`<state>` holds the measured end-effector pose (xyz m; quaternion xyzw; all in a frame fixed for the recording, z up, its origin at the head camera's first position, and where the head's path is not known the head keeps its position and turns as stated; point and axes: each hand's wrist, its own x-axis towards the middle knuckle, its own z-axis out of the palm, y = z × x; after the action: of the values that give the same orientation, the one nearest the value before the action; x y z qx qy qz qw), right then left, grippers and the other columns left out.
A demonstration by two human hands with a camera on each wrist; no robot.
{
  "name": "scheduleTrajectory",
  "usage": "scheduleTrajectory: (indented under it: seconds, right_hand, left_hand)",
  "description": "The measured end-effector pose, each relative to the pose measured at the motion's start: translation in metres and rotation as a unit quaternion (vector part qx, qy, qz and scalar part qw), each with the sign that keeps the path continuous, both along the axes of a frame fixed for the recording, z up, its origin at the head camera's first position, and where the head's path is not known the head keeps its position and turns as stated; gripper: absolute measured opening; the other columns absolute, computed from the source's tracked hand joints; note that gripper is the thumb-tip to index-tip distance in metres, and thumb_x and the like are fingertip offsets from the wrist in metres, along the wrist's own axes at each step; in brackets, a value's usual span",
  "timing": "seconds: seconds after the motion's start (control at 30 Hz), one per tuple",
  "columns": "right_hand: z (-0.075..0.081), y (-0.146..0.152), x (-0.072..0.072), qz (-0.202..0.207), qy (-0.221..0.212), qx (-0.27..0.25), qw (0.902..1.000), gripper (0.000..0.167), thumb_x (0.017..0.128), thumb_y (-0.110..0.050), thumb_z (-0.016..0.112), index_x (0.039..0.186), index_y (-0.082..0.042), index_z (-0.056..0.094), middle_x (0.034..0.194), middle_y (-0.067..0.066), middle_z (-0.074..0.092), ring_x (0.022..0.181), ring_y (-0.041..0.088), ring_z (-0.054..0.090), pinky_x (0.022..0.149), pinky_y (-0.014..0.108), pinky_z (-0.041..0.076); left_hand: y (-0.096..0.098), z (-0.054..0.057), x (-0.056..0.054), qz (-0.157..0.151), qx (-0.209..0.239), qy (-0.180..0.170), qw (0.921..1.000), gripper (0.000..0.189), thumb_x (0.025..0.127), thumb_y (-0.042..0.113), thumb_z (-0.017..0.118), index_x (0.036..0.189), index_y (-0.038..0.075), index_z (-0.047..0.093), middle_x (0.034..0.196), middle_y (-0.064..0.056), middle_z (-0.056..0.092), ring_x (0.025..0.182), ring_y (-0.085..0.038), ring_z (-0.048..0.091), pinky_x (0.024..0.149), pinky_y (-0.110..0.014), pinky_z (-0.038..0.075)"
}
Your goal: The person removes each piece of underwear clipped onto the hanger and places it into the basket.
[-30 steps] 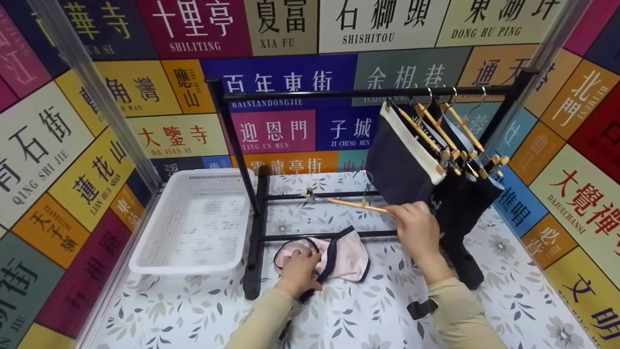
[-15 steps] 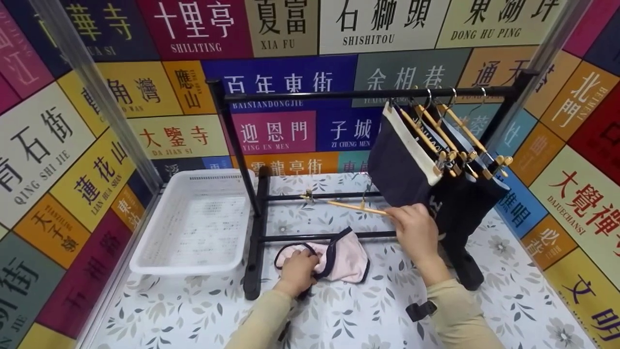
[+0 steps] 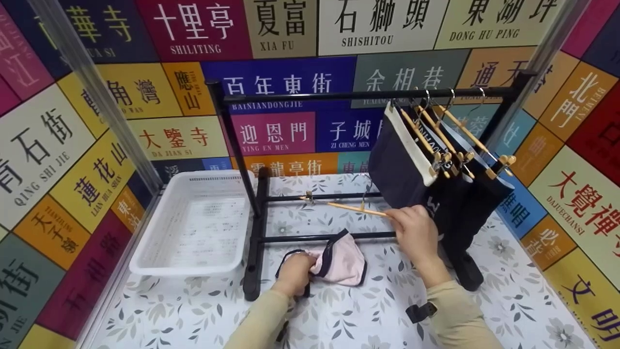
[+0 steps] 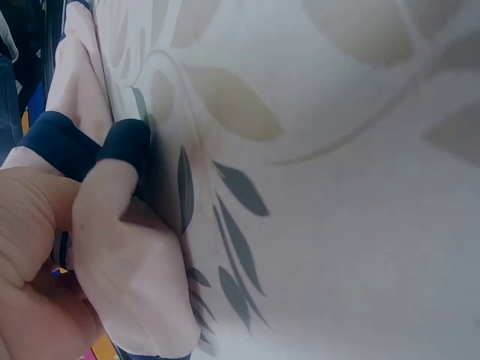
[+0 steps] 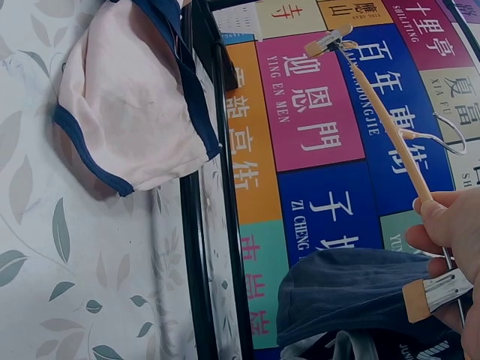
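Observation:
A pale pink garment (image 3: 346, 261) with navy trim lies bunched on the table, its far corner overlapping the rack's lower bar. My left hand (image 3: 295, 274) grips its left end; in the left wrist view, a pink fold (image 4: 135, 262) sticks out beside the thumb. My right hand (image 3: 416, 232) holds one end of a wooden clip hanger (image 3: 358, 209) above the rack's lower bars. In the right wrist view, the hanger's free metal clip (image 5: 328, 42) has nothing in it, and its hook (image 5: 446, 135) points sideways. The other clip (image 5: 439, 292) sits by my fingers.
A black garment rack (image 3: 315, 97) stands ahead. Several dark garments (image 3: 399, 155) hang from clip hangers at its right side, close behind my right hand. A white plastic basket (image 3: 138, 264) sits left of the rack. Sign-printed panels (image 3: 278, 131) enclose the table.
My left hand's fingers, spread over the pink garment earlier, have curled into it and bunched its left end. The garment has shifted slightly. My right hand keeps the hanger nearly still.

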<state>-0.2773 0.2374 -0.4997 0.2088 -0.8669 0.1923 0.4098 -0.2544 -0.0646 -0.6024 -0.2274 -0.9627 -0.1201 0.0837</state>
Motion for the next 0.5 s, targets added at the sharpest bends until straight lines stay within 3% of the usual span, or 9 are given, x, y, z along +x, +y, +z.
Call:
scheduleTrajectory:
  seconds: [0.27,0.5]
  right_hand:
    - [0.000,0.001,0.001,0.002,-0.003,-0.006,1.0000,0.023,0.075,0.000,0.081,0.095,-0.012,0.078,0.081,0.005,0.069,0.076,0.030,0.055,0.061,0.044,0.047]
    - [0.000,0.000,0.001,0.005,-0.004,0.004,1.0000,0.019,0.080,-0.003,0.079,0.097,-0.012,0.077,0.083,0.005,0.069,0.077,0.029,0.055,0.062,0.043,0.047]
  left_hand:
    - [-0.005,0.005,-0.001,0.013,0.027,-0.011,0.9995,0.017,0.074,0.001,0.071,0.074,0.018,0.067,0.075,-0.002,0.065,0.073,-0.027,0.066,0.064,-0.042,0.053]
    - [-0.015,0.023,-0.004,0.022,0.072,-0.028,0.9968,0.016,0.076,0.000,0.073,0.081,0.015,0.071,0.080,-0.002,0.070,0.074,-0.027,0.067,0.066,-0.042,0.053]
